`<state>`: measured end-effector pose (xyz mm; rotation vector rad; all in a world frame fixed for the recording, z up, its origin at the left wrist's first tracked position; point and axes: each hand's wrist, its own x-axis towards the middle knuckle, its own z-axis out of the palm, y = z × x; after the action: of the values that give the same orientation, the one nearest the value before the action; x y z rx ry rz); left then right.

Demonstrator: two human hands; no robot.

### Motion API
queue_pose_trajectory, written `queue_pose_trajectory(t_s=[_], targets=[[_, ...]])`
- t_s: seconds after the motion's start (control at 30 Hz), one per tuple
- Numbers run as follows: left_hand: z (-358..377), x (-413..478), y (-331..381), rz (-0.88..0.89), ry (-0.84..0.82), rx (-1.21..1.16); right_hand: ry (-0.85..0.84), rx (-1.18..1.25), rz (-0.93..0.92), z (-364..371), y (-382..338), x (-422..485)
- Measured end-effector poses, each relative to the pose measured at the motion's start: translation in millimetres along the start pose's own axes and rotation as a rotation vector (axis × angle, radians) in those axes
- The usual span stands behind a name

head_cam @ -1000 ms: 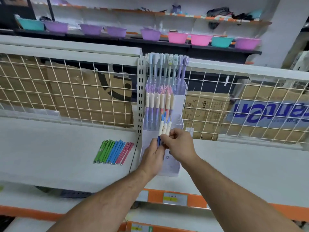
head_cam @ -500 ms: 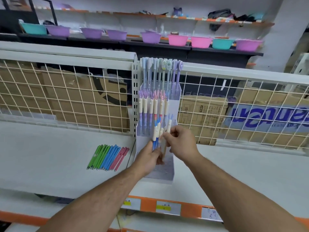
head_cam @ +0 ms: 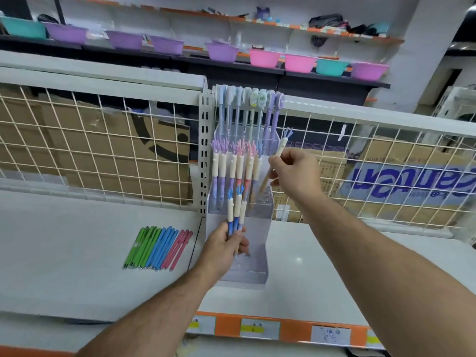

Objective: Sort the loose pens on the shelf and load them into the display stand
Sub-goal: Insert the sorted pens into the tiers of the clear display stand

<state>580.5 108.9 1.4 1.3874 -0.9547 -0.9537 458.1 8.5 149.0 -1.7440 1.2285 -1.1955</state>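
Note:
A clear tiered display stand point(head_cam: 253, 269) stands on the white shelf point(head_cam: 77, 253) against a slotted upright. Its top tier holds tall pale pens, its middle tier several cream pens with purple and pink tufts. My left hand point(head_cam: 222, 249) grips a small bunch of blue pens point(head_cam: 235, 210) with cream caps, upright in front of the stand's lower tiers. My right hand point(head_cam: 293, 171) pinches one cream pen with a blue tuft point(head_cam: 280, 145), tilted, at the right side of the middle tier. A row of loose green, blue and pink pens point(head_cam: 158, 247) lies on the shelf to the left.
A wire mesh back panel point(head_cam: 103, 150) runs behind the shelf, with cardboard boxes point(head_cam: 401, 181) behind it. Coloured plastic basins point(head_cam: 262, 57) sit on a far shelf. Orange price strips point(head_cam: 260, 328) line the shelf's front edge.
My right hand has drawn one pen out of the bunch and lifted it up and right to the middle tier. My left hand stays low with the remaining pens.

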Motion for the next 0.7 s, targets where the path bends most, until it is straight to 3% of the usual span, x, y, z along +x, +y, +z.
queue_pose_trajectory(t_s=[0.5, 0.7], targets=[[-5.1, -0.7, 1.0, 0.015, -0.008, 0.027, 0.029, -0.170, -0.058, 13.2, 3.3, 8.9], [-4.1, 0.1, -0.5, 0.018, -0.007, 0.025, -0.108, -0.266, 0.000, 15.4, 12.7, 0.8]])
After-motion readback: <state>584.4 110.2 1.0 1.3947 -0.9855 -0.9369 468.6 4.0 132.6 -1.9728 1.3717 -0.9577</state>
